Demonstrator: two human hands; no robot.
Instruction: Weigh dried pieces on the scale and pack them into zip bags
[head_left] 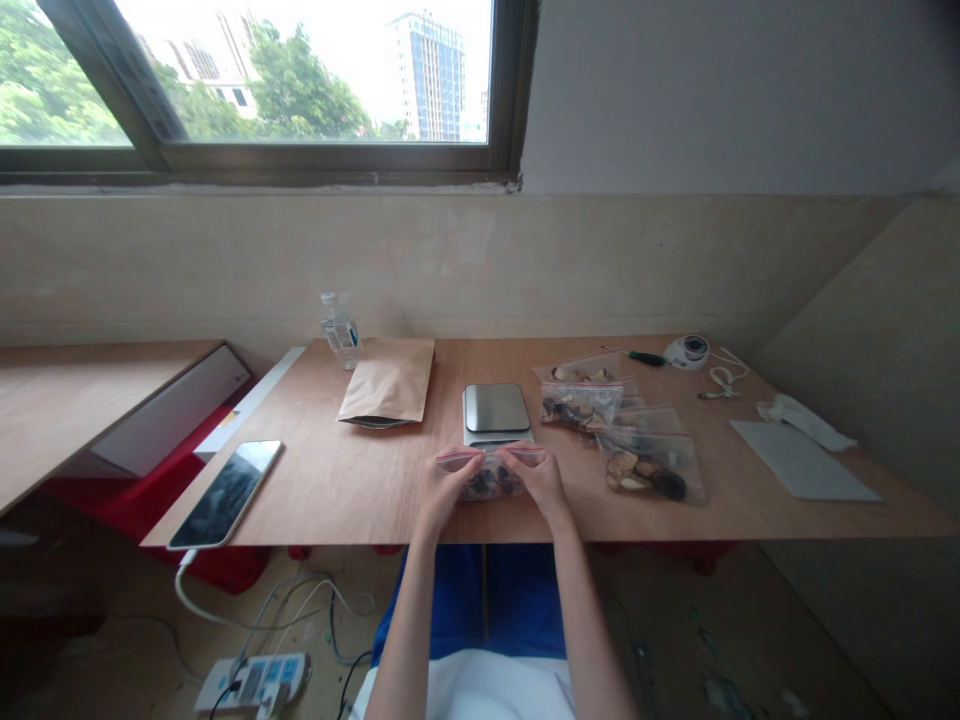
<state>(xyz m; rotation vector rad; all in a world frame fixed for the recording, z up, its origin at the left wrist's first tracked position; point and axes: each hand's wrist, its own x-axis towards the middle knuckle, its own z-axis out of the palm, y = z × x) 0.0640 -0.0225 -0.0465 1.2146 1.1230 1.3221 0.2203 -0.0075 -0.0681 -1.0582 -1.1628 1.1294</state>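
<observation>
Both hands work near the table's front edge. Left hand (448, 487) and right hand (538, 478) each pinch the red-striped top of a small zip bag (491, 484), grip clenched on it at either end. Zip bag lies on the table (360, 480), dark pieces inside, just in front of the scale (495, 410). Filled bags (649, 465) sit right of it, paper pouch (388, 380) and phone (226, 493) left.

The scale (495, 408) is topped with matt metal; the bag (489, 484) before it is made of glossy plastic, the pouch (388, 381) left of it of paper.
</observation>
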